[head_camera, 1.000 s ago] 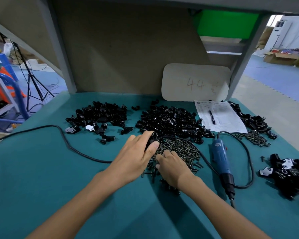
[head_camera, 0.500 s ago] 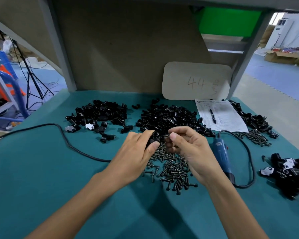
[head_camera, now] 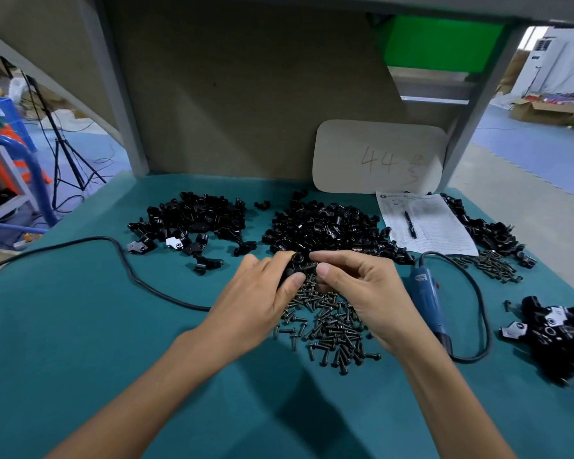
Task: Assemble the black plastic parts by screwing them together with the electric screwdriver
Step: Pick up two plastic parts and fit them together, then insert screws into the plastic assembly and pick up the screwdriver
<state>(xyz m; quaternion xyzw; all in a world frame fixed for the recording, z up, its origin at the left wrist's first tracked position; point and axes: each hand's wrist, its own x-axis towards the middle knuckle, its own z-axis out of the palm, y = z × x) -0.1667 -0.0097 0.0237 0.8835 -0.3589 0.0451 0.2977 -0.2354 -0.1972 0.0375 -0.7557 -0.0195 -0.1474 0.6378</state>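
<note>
Left hand [head_camera: 262, 293] grips a black part [head_camera: 297, 261]. Right hand [head_camera: 362, 286] pinches a screw [head_camera: 309, 268] against the part. Screw pile [head_camera: 332, 329] lies under both hands. Screwdriver [head_camera: 424, 293] lies just right of the right hand, and the part heap [head_camera: 325, 226] is just beyond the fingertips.

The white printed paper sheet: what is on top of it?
Only a slim black pen lies on the white printed paper sheet. Anything beneath the sheet is covered.
</note>
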